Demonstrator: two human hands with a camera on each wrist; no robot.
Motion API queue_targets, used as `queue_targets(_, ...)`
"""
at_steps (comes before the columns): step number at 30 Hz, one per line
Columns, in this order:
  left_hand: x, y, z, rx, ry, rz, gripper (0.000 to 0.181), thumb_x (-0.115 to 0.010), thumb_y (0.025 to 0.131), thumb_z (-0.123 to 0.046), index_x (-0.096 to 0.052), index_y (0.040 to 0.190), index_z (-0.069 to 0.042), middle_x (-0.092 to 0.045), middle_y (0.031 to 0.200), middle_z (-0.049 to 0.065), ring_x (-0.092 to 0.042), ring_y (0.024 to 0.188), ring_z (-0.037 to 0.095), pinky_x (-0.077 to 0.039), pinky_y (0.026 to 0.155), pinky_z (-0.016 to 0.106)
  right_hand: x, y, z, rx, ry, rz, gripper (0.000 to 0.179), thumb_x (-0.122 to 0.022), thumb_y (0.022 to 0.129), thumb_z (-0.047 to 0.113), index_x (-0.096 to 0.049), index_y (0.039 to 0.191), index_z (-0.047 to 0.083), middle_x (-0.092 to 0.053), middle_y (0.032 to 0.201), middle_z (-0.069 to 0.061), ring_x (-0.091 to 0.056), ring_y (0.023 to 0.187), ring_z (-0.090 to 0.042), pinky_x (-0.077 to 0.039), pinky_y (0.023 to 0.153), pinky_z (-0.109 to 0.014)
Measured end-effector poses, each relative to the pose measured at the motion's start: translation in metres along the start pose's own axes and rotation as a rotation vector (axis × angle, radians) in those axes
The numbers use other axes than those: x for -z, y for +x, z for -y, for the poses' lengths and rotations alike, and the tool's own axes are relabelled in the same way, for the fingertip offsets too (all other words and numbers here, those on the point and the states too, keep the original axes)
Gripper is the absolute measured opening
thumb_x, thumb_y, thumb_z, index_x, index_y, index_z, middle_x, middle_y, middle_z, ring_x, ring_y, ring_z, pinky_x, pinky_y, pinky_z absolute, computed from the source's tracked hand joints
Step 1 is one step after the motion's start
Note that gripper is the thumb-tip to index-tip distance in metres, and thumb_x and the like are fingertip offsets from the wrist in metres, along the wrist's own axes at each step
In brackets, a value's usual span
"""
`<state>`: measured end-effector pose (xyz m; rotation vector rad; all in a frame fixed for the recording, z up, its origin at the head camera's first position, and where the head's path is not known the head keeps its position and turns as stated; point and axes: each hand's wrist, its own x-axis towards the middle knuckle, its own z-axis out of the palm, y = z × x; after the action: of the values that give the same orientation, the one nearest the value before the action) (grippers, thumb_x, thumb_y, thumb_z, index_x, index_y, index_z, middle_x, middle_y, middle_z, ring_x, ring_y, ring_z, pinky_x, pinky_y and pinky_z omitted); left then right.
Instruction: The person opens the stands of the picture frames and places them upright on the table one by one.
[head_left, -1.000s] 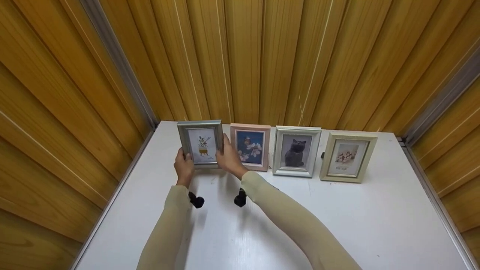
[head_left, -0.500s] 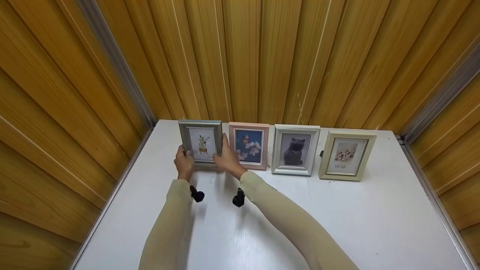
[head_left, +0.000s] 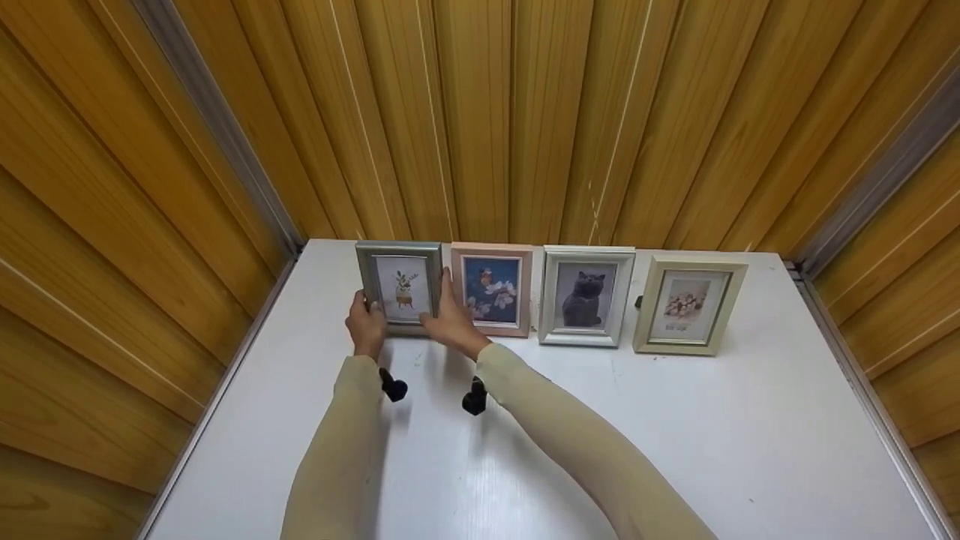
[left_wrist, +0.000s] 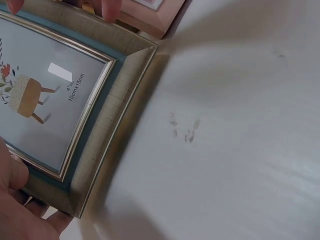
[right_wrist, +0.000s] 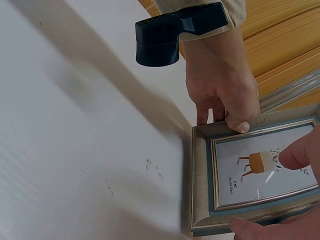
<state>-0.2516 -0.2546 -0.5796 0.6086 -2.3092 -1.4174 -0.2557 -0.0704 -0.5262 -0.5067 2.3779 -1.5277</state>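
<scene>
Both hands hold a grey-green picture frame showing a potted plant, at the left end of a row of frames. My left hand grips its left edge, thumb in front and fingers reaching behind. On the opposite edge my right hand holds on, its thumb over the glass in the right wrist view. The frame leans back slightly, its lower edge at the table top. Close on its right stands a pink frame with a blossom picture, partly covered by my right hand.
Further right stand a silver frame with a grey cat and a cream frame with flowers, turned slightly. All are on a white table. Wood-look panels rise behind and at both sides.
The grey-green frame has shifted slightly right, narrowing the gap to the pink frame. Both hands have kept their hold. The head view has drifted a little.
</scene>
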Motion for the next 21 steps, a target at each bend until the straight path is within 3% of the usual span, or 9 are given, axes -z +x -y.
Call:
queue_targets(5, 0.0, 0.002, 0.001, -0.004, 0.013, 0.003, 0.034, -0.043, 0.106, -0.003, -0.05, 0.139, 0.003, -0.059, 0.134, 0.028, -0.057, 0.124, 0.04, -0.045, 0.102, 0.053, -0.003, 0.001, -0.003, 0.008, 0.024, 0.006, 0.1, -0.06, 0.099, 0.012, 0.015, 0.164, 0.017, 0.001, 0.172, -0.014, -0.028, 0.151, -0.035, -0.027, 0.121, -0.046)
queue_targets(16, -0.003, 0.01, 0.007, 0.021, 0.003, 0.026, 0.037, -0.039, 0.108, -0.007, -0.048, 0.143, 0.0, -0.057, 0.141, 0.026, -0.051, 0.134, 0.039, -0.041, 0.109, 0.053, -0.005, 0.0, -0.004, -0.002, -0.002, -0.003, 0.097, -0.061, 0.101, 0.015, 0.012, 0.164, 0.017, 0.007, 0.173, -0.008, -0.013, 0.156, -0.03, -0.019, 0.124, -0.045)
queue_targets(21, -0.005, 0.012, 0.006, 0.026, 0.018, 0.036, 0.037, -0.039, 0.108, -0.008, -0.048, 0.143, -0.001, -0.056, 0.142, 0.025, -0.051, 0.134, 0.039, -0.04, 0.109, 0.053, -0.005, 0.002, -0.005, -0.006, 0.007, -0.034, 0.095, -0.061, 0.1, 0.011, 0.009, 0.165, 0.017, 0.005, 0.173, -0.009, -0.013, 0.156, -0.031, -0.019, 0.124, -0.046)
